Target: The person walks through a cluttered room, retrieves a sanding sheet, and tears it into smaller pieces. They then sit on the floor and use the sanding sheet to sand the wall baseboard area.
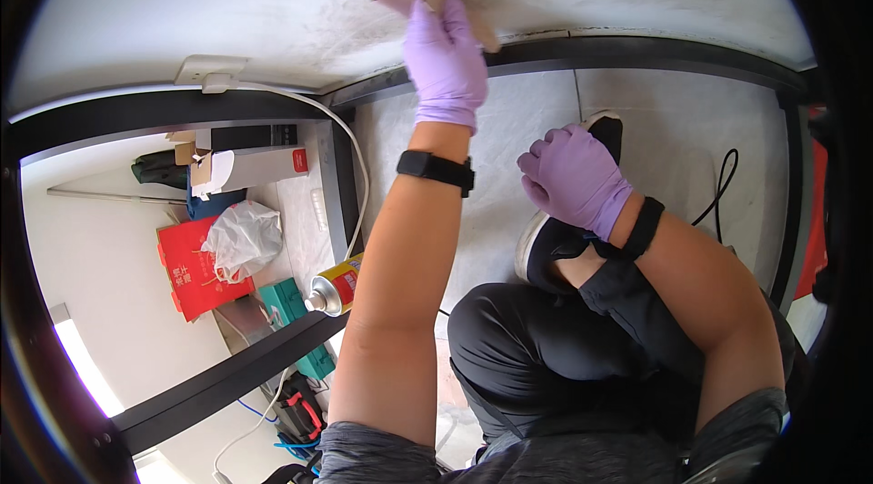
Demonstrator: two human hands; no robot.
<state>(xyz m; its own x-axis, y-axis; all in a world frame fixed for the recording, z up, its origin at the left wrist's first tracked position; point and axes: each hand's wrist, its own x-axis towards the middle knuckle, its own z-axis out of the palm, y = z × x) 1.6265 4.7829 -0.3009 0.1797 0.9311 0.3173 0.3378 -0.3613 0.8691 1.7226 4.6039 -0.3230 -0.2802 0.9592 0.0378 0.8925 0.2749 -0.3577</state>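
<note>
My left hand point(445, 61), in a thin purple glove, presses a beige cloth or sheet of paper point(488, 33) against the stained white wall point(354, 17); what it is made of cannot be told. The piece sticks out on both sides of the fingers. Dark smudges mark the wall around it, just above a black metal frame bar point(614, 51). In a matching glove, my right hand point(576, 177) is curled into a loose fist above my shoe, and nothing shows in it. An aerosol can point(335, 290) with a yellow and red label is partly hidden behind my left forearm.
A white plug sits in a wall socket point(213, 71), its cord point(361, 170) running down past the frame's post. Beyond the frame at left lie open boxes point(252, 169), a red bag point(194, 269), a plastic bag point(245, 238) and a green case point(286, 300). A black cable point(728, 177) loops at right.
</note>
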